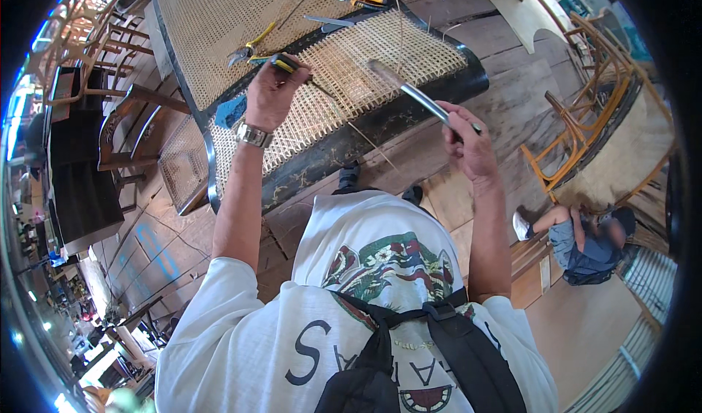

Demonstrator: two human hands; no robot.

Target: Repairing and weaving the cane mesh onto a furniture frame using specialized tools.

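Note:
My left hand (272, 95) is raised above the woven cane panel (322, 77), its fingers closed around the black and yellow handle of a screwdriver-like tool (286, 63). A thin dark shaft runs from it to the right, over the weave. To the right, my right hand (469, 141) grips a silver-shafted tool (424, 101). Its grey-brown far end is over the cane, and I cannot make out its exact kind. The cane lies in a curved black frame (344, 150). Loose cane strands stick out past the near edge.
Yellow-handled pliers (252, 47), orange-handled pliers (362, 1) and a flat metal blade (329, 22) lie on the cane. A blue piece (232, 111) rests near my left wrist. Wooden chairs (142, 131) stand left; a cane-coloured chair frame (585, 131) and a seated person (585, 241) are right.

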